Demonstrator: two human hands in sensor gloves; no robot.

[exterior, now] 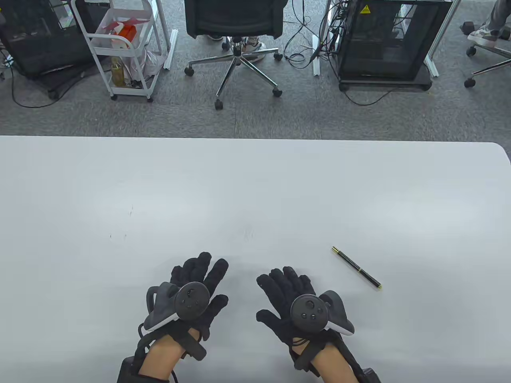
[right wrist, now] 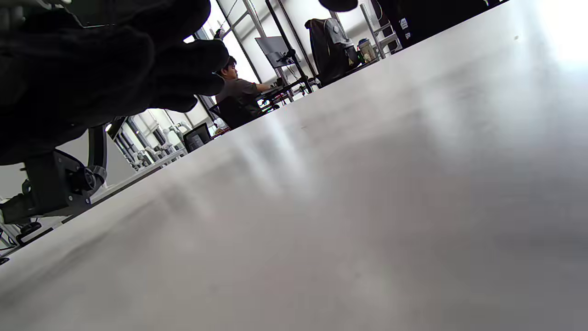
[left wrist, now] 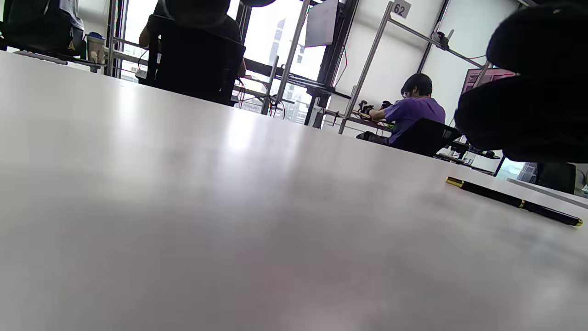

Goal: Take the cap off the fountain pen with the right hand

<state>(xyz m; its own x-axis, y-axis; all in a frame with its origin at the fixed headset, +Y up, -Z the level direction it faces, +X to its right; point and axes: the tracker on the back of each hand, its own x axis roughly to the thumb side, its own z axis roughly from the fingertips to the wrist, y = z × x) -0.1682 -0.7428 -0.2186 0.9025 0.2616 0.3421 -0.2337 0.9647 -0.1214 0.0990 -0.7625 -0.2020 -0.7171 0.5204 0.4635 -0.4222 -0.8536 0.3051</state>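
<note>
1. Table (exterior: 255,191): white, glossy top with a rounded far-right corner. It fills the lower two thirds of the table view. In both wrist views we see it from just above its surface, tilted.

2. Office chair (exterior: 235,24): black seat on a chrome five-star base with castors, on the grey carpet beyond the table at 12 o'clock.

3. Black cabinet (exterior: 383,40): on castors, with a yellow warning label, at about 1 o'clock beyond the table. Cables trail on the floor beside it.

4. White trolley (exterior: 123,48): wire shelves with a bottle and packets, at about 11 o'clock beyond the table.

5. Left hand (exterior: 195,287): black sensor glove, tracker strapped on the back. We log it palm down on the table at the near edge, fingers spread and extended toward 12 o'clock, released and holding nothing.

6. Right hand (exterior: 293,297): same glove and tracker. It lies palm down just beside the left hand, at its 3 o'clock, with the two apart. Fingers are spread and pointing toward 11 o'clock; the grip is released, empty.

7. Fountain pen (exterior: 356,267): slim, black, with gold trim at both ends and a gold ring near its middle. It lies flat on the table at roughly 2 o'clock from the right hand, near it but not touching. Its axis runs from 10 o'clock to 4 o'clock. Its cap is still fitted. The left wrist view shows the same pen (left wrist: 514,201) lying low on the surface at the right.
</note>
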